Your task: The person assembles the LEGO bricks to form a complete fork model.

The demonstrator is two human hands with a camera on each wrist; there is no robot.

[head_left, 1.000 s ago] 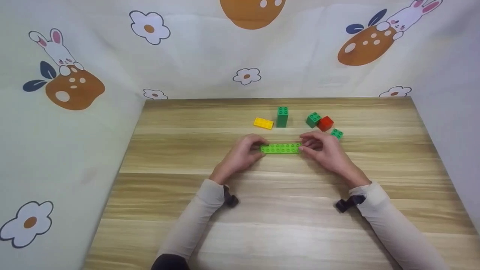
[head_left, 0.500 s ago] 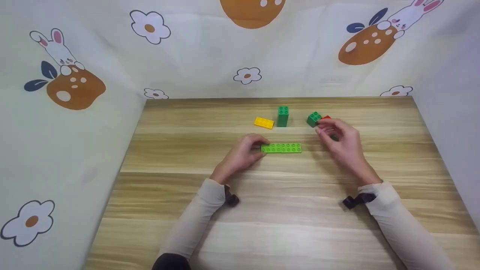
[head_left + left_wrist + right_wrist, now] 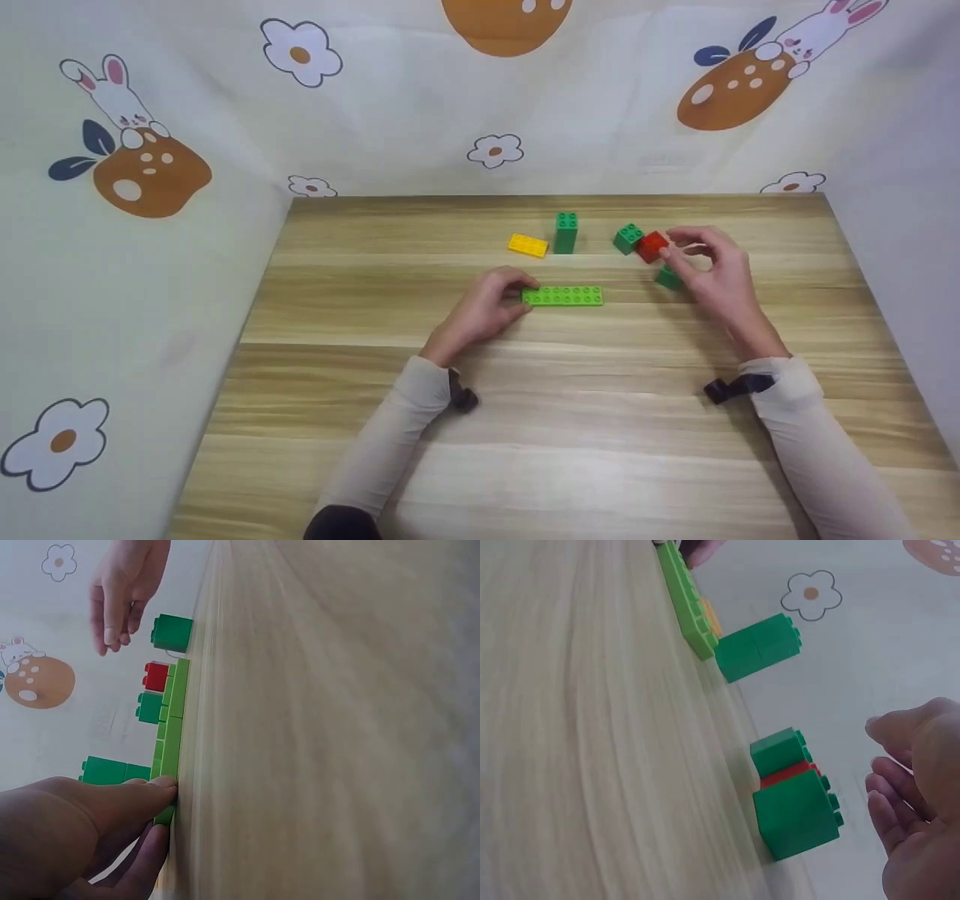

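Note:
My left hand [image 3: 484, 306] pinches the left end of a strip of light green building bricks [image 3: 564, 296], two laid end to end on the table. In the left wrist view, thumb and fingers grip the near end of this strip [image 3: 175, 712]. My right hand [image 3: 720, 279] hangs over the right-hand cluster, fingers bent loosely and holding nothing. Beneath its fingertips are a red brick [image 3: 651, 247] and a small green brick [image 3: 667, 277], partly covered by the hand in the head view. Another green brick [image 3: 627, 238] sits against the red one. The right wrist view shows the right hand [image 3: 922, 802] apart from the bricks.
A yellow brick [image 3: 528, 245] lies beyond the strip, with a tall green brick stack [image 3: 566, 234] upright beside it. Patterned cloth [image 3: 390, 112] walls off the back and sides of the wooden table [image 3: 585, 420].
My right hand has let go of the strip's right end and moved right and away from me, over the red and green bricks. My left hand has stayed on the strip.

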